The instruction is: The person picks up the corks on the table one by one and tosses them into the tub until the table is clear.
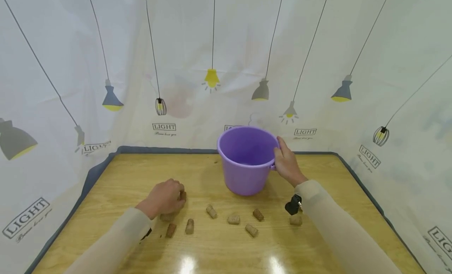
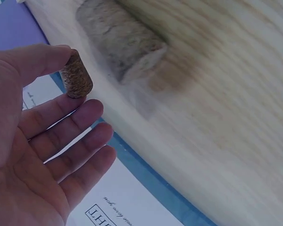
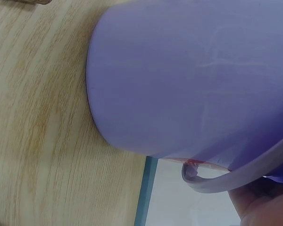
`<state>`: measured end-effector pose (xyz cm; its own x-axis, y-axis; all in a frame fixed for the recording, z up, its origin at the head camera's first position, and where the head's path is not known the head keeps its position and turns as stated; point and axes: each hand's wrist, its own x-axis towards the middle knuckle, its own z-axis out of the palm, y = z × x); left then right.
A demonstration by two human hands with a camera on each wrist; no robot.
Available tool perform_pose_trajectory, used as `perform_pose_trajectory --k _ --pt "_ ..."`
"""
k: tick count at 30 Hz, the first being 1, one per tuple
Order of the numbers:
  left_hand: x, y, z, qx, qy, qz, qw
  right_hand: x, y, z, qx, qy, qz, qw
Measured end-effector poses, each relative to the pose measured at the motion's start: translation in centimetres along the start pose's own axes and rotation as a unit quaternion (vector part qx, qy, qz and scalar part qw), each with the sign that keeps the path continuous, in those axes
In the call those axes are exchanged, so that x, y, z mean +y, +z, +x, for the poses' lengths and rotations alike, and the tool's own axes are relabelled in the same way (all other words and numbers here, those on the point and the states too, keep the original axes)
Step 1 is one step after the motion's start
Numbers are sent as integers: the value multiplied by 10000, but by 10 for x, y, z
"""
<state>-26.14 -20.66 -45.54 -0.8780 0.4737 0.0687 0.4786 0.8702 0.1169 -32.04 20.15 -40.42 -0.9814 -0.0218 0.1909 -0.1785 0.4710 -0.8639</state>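
The left hand [image 1: 165, 197] pinches a small brown cork [image 2: 76, 75] between the thumb and first finger. One end is by each, so the cork's long way runs from thumb to finger. The other fingers of that hand hold nothing. The right hand [image 1: 287, 163] grips the purple bucket [image 1: 245, 179] at the right side of its rim.

The big thing is how the brown cork sits from the bucket. The bucket is to the right of the left hand and a bit farther from the person. Its mouth is open and seems higher than the cork. The left hand is apart from the bucket; the right hand touches it. I cannot tell if its bottom is flat on the desk [image 1: 190, 168].

More corks lie about. A pale cork [image 1: 167, 217] is just under the left wrist, and a reddish cork [image 1: 171, 230] is near it. Others lie in front of the bucket, and a last cork [image 1: 296, 220] is beside the right sleeve [image 1: 339, 219].
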Motion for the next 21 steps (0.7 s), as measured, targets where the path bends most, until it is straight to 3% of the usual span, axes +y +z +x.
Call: perform_pose_trajectory --k 11,21 --pt "14 -8 5 475 296 -142 9983 4 2 -2 -9 -54 49 10000" --pt "28 -25 19 1271 623 -286 9895 2 2 -1 18 -107 74 9999"
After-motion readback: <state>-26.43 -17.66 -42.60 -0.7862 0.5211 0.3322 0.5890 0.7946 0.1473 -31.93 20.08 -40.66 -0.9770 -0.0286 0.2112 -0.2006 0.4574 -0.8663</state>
